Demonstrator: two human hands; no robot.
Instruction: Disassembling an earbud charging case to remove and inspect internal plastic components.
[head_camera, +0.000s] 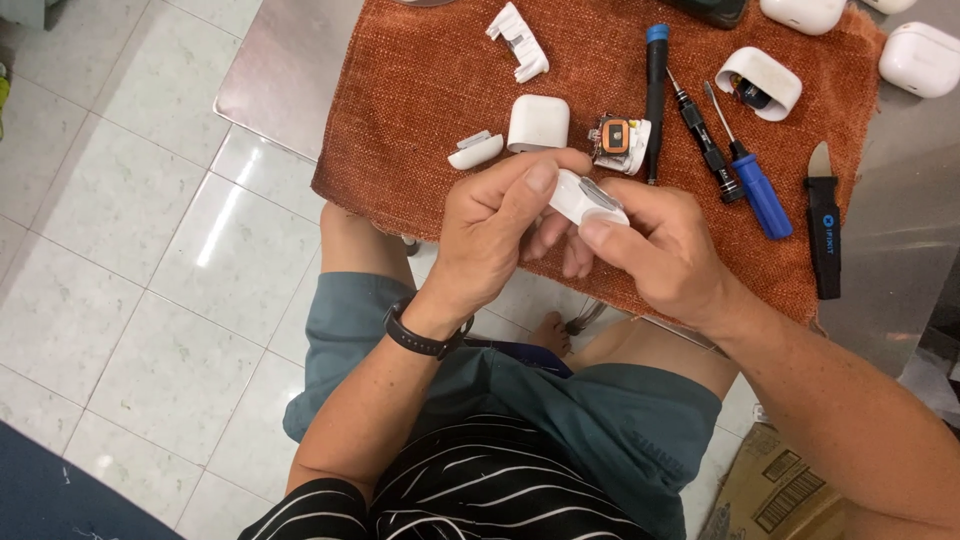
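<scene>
My left hand (495, 235) and my right hand (655, 245) together hold a small white plastic case part (585, 200) with a metal strip on it, just in front of the rust-orange cloth (420, 110). My left thumb presses on its left end; my right thumb and fingers pinch its right end. On the cloth right behind lie a white case shell (538, 123), a small white lid piece (475, 150) and an exposed inner module with an orange coil (618, 140).
On the cloth lie a blue-tipped black screwdriver (655, 95), a black screwdriver (703, 140), a blue-handled screwdriver (752, 180), a black pry tool (822, 225), a white bracket (520, 40) and an opened white shell (762, 80). More white cases (920, 58) sit on the metal table (290, 70). A cardboard box (775, 490) stands on the floor.
</scene>
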